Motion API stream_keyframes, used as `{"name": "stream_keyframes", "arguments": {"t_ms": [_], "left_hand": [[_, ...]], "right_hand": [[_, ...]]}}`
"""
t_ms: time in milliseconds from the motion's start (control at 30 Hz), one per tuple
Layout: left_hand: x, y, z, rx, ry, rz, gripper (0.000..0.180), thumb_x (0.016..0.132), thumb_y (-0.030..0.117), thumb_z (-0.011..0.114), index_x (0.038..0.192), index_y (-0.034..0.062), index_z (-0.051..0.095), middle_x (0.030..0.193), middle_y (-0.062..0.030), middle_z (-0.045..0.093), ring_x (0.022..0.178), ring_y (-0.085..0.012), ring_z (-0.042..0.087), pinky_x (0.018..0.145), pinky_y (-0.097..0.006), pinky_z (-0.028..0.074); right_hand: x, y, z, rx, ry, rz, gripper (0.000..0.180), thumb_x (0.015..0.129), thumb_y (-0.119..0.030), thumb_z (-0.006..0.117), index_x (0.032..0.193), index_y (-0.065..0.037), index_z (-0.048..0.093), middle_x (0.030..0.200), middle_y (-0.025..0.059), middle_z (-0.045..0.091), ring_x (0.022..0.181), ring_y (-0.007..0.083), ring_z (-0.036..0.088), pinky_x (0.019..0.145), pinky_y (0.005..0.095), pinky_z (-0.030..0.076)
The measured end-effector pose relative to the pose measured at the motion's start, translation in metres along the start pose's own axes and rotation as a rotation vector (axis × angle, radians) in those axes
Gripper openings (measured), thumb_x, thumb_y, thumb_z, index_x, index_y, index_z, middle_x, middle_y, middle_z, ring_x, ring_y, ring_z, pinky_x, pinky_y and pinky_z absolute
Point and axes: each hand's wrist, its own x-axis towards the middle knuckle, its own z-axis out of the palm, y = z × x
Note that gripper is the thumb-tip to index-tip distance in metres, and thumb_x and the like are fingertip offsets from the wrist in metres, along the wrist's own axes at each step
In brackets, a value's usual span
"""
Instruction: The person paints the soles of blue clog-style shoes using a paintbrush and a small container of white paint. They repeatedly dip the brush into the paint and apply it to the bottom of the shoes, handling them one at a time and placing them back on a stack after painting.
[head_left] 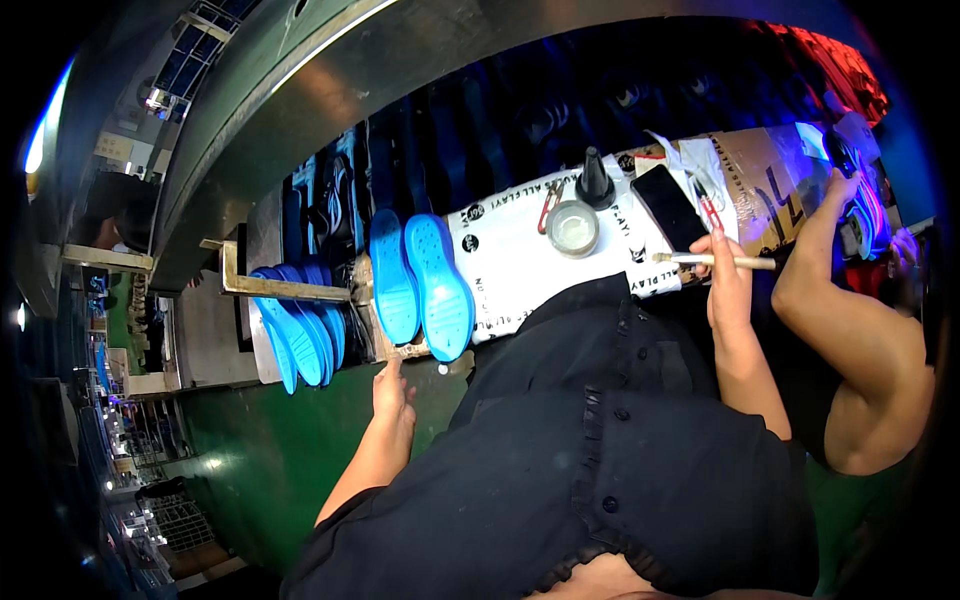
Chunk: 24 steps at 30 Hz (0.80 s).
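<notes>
Two bright blue shoe soles [447,290] lie side by side on the bench's front edge. Just below their near ends is my left hand [393,408], with its index finger stretched up and the other fingers loosely bent; nothing shows in it. My right hand [730,285] grips a brush [745,262] by its pale wooden handle, bristles to the left. The brush is over the white printed sheet [510,255], to the right of a small round jar [573,230] of pale contents. Behind the jar stands a black cone-shaped bottle [594,180].
More blue soles [300,325] stand in a row beside a metal bracket [285,288] at left. A black phone [668,205] and a red-handled tool [708,208] lie at right. Dark shoe parts fill the rear. A co-worker's arm [850,320] reaches in at far right.
</notes>
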Motion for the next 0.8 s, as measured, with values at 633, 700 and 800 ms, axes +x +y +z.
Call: {"name": "stream_keyframes", "arguments": {"t_ms": [633, 700, 800], "left_hand": [[0.02, 0.0, 0.031, -0.174, -0.871, -0.153, 0.042, 0.082, 0.009, 0.06, 0.121, 0.0052, 0.046, 0.096, -0.0063, 0.063, 0.078, -0.0168, 0.064, 0.055, -0.027, 0.051], [0.028, -0.009, 0.033, -0.205, -0.819, -0.193, 0.045, 0.079, 0.012, 0.057, 0.121, 0.0032, 0.044, 0.093, -0.0088, 0.063, 0.075, -0.0208, 0.065, 0.051, -0.027, 0.051], [0.034, -0.001, 0.036, -0.232, -0.859, -0.181, 0.043, 0.08, 0.018, 0.057, 0.118, 0.0018, 0.045, 0.092, -0.0109, 0.063, 0.072, -0.0233, 0.066, 0.048, -0.028, 0.051]], "right_hand": [[0.048, 0.046, 0.122, -0.758, -0.397, -0.755, 0.021, 0.08, -0.018, 0.064, 0.067, -0.002, 0.063, 0.061, 0.0107, 0.056, 0.06, 0.0231, 0.056, 0.055, 0.0318, 0.042], [0.047, 0.043, 0.119, -0.637, -0.382, -0.607, 0.021, 0.081, -0.018, 0.064, 0.068, -0.002, 0.063, 0.061, 0.0109, 0.056, 0.059, 0.0237, 0.056, 0.056, 0.0319, 0.042], [0.044, 0.022, 0.113, -0.578, -0.32, -0.417, 0.026, 0.087, -0.023, 0.06, 0.072, -0.003, 0.066, 0.066, 0.008, 0.058, 0.062, 0.0174, 0.055, 0.06, 0.0295, 0.043]]}}
